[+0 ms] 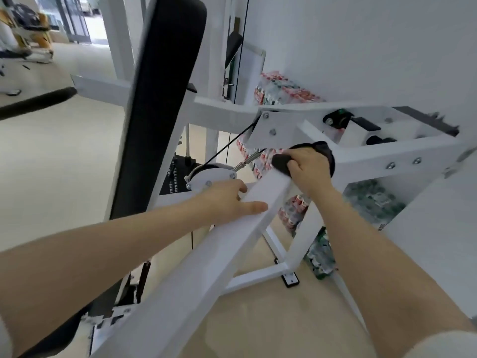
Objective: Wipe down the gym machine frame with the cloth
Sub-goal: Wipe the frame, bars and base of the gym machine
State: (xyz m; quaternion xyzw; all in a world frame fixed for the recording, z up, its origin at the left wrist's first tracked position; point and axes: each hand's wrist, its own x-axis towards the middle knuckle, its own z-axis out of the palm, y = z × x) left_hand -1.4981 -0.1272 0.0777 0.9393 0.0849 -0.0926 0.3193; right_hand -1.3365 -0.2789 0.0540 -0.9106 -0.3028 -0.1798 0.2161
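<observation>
A white gym machine frame fills the view; one thick white beam (pixel 196 267) slopes from the lower left up to the centre. My right hand (pixel 308 167) presses a dark cloth (pixel 282 162) onto the upper end of that beam, fingers curled around the cloth. My left hand (pixel 229 200) rests on the beam's left side a little lower, thumb on top and fingers wrapped around the edge. Part of the cloth is hidden under my right hand.
A black padded backrest (pixel 160 99) stands upright at left of the beam. A pulley (pixel 210 174) with black cable sits behind my left hand. Packs of bottled drinks (pixel 284 91) are stacked along the white wall at right. Beige floor lies below.
</observation>
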